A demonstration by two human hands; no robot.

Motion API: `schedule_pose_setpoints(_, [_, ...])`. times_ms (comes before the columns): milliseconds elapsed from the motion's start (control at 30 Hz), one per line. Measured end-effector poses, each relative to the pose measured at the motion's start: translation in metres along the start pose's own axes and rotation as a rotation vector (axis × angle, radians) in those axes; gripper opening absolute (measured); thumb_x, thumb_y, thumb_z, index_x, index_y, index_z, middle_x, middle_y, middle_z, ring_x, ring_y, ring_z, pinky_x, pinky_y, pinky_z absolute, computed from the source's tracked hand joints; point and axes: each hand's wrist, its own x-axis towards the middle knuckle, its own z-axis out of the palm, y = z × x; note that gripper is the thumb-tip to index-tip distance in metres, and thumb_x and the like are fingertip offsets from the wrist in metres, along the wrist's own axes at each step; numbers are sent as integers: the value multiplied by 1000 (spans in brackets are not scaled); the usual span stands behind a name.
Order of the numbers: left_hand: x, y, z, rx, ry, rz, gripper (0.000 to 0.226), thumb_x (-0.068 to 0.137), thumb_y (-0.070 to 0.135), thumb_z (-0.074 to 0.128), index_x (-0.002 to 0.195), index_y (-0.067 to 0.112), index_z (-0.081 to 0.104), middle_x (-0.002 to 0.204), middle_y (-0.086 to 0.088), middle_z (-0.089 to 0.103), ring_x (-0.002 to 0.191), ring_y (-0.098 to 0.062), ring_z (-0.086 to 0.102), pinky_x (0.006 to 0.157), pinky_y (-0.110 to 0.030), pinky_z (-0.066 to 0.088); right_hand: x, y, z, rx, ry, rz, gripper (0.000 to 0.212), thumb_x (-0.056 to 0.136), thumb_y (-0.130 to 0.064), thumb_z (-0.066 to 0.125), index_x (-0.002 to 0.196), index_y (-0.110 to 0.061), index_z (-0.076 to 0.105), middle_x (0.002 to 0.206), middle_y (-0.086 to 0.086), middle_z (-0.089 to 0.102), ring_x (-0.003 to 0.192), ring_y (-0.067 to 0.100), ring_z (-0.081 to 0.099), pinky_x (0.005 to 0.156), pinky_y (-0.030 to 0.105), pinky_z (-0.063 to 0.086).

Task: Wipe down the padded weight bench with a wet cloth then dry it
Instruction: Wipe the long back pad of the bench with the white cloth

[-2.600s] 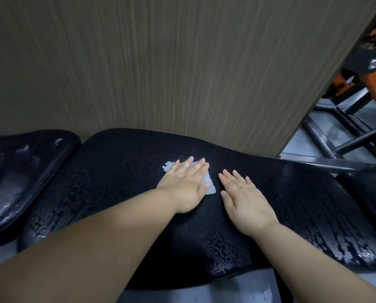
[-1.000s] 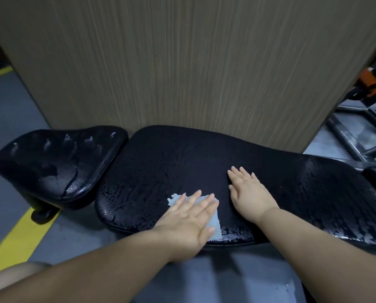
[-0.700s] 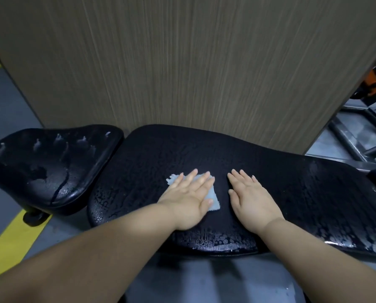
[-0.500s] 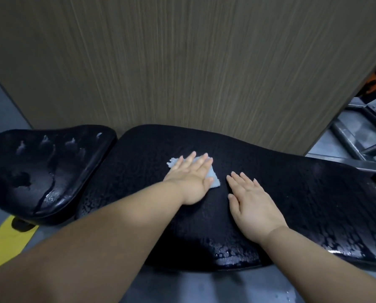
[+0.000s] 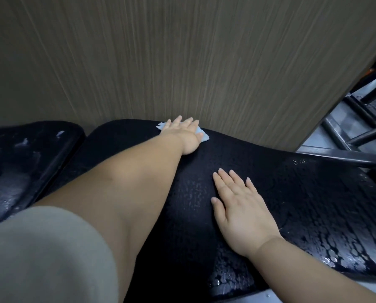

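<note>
The cloth point(image 5: 204, 138) is pressed flat at the far edge of the bench point(image 5: 303, 193), just beside the panel point(image 5: 182, 62), under the left hand point(image 5: 186, 134), fingers straight, nothing gripped. That arm is stretched far forward. The right hand point(image 5: 239, 206) is laid palm-down, fingers extended, on the wet bench, nearer.

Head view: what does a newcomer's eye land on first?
The left hand is stretched to the far edge of the black bench pad, pressing a pale blue cloth flat beside the wood-grain panel. Nearer, the right hand lies flat mid-pad, and water beads glisten along the pad's near right edge.
</note>
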Motion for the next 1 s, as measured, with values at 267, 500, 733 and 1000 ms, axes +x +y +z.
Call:
schedule_pose_setpoints(267, [-8,-2,0,12,9,-1,56,104,41,13,155,23,-2,163,8,-8,149,-19,-13,120,-41,-8,2,-1,0,13,19,-3,70,87,-50,-4,153,-26,8,159,-12,4,146,8,-5,118,32,-7])
schedule_pose_setpoints(500, [-110,-16,23,23,-29,194,59,104,42,13,154,23,-11,160,9,-20,146,-14,-22,119,-36,-13,2,-2,-3,14,7,13,56,100,-43,17,153,-27,8,159,-12,4,146,7,-4,120,33,-4])
schedule_pose_setpoints(733, [-239,-43,58,82,-46,295,61,101,48,7,149,28,-23,153,16,-31,138,-6,-35,113,-29,-23,0,-5,-6,13,3,26,55,101,-42,18,153,-27,10,159,-12,5,146,7,-2,120,33,0])
schedule_pose_setpoints(1000, [-258,-64,63,54,-73,258,55,95,54,1,138,38,-29,139,29,-38,129,3,-43,111,-25,-26,1,-8,-8,-3,-28,59,56,101,-42,18,153,-25,9,160,-12,5,147,9,-1,120,34,0])
